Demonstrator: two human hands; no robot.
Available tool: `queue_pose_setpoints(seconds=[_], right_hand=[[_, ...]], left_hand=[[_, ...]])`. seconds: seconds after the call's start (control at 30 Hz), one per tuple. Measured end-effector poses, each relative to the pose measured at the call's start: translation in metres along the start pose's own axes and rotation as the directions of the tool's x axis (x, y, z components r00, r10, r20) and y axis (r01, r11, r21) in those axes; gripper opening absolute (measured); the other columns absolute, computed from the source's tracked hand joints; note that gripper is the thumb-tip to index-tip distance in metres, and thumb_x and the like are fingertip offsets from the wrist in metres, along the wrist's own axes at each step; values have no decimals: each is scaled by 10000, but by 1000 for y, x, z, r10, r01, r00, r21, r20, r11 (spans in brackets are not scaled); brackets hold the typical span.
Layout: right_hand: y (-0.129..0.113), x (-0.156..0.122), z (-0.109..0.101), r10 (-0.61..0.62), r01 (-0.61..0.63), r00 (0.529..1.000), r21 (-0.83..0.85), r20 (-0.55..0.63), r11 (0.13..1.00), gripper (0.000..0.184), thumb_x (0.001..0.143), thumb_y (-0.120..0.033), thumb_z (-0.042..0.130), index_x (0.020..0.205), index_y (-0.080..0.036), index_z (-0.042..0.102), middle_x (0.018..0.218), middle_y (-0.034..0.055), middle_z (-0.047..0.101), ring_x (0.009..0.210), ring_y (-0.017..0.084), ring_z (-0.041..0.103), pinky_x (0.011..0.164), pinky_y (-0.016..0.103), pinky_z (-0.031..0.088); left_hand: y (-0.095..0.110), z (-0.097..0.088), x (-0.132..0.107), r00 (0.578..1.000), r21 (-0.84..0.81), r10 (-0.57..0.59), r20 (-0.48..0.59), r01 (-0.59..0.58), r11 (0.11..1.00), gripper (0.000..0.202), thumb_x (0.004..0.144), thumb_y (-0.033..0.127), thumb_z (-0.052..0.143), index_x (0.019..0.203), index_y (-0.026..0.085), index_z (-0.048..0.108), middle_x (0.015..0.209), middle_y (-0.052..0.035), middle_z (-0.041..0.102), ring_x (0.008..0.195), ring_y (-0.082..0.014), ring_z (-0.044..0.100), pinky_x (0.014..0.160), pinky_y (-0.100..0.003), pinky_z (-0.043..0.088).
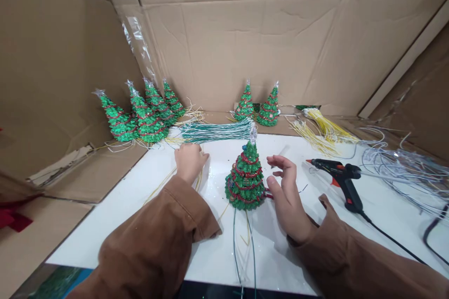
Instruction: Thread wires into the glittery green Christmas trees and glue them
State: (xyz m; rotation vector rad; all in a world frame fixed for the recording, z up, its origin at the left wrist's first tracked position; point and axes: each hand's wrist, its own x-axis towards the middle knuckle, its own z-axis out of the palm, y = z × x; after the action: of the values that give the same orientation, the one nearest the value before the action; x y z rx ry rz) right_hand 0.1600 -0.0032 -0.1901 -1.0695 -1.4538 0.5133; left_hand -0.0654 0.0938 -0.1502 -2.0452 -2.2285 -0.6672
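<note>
A small green Christmas tree (245,177) with red garland and a clear star stands upright on the white board (315,224); thin wires trail from its base toward me. My right hand (286,196) hovers just right of the tree, fingers apart and curved, holding nothing. My left hand (190,161) rests knuckles-up on the board to the tree's left, fingers curled down onto thin yellow wires (199,180); what they grip is hidden. A bundle of green and white wires (213,131) lies just beyond that hand.
Several finished trees (140,112) stand at the back left, two more trees (257,105) at the back centre. A black and orange glue gun (340,177) lies right of my right hand. Yellow wires (322,128) and clear wires (403,163) lie far right. Cardboard walls (245,42) enclose the space.
</note>
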Motion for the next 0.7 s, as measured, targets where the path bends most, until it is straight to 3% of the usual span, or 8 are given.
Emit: queue_pose_setpoints(seconds=[0.23, 0.43, 0.7], right_hand=[[5, 8, 3, 94, -94, 996, 105, 10, 990, 343, 902, -473, 413, 1145, -230, 406, 1170, 102, 498, 1131, 249, 467, 938, 445, 375], [5, 7, 3, 94, -101, 994, 148, 51, 984, 331, 911, -474, 401, 1139, -235, 417, 1150, 99, 506, 1100, 233, 486, 887, 411, 420], [2, 7, 1, 62, -71, 996, 151, 61, 986, 280, 920, -417, 410, 1131, -235, 444, 1110, 80, 534, 1065, 221, 507, 871, 389, 427]], left_hand=[[3, 4, 6, 999, 148, -31, 12, 29, 989, 248, 758, 234, 474, 775, 143, 704, 878, -172, 689, 934, -335, 601, 774, -404, 384], [-4, 6, 11, 997, 143, -59, 41, 52, 988, 276, 761, 347, 507, 799, 164, 711, 893, -152, 700, 946, -345, 604, 740, -391, 399], [-2, 8, 13, 990, 75, -111, 87, 105, 992, 278, 806, 262, 458, 807, 116, 695, 959, -230, 673, 1012, -393, 578, 793, -434, 393]])
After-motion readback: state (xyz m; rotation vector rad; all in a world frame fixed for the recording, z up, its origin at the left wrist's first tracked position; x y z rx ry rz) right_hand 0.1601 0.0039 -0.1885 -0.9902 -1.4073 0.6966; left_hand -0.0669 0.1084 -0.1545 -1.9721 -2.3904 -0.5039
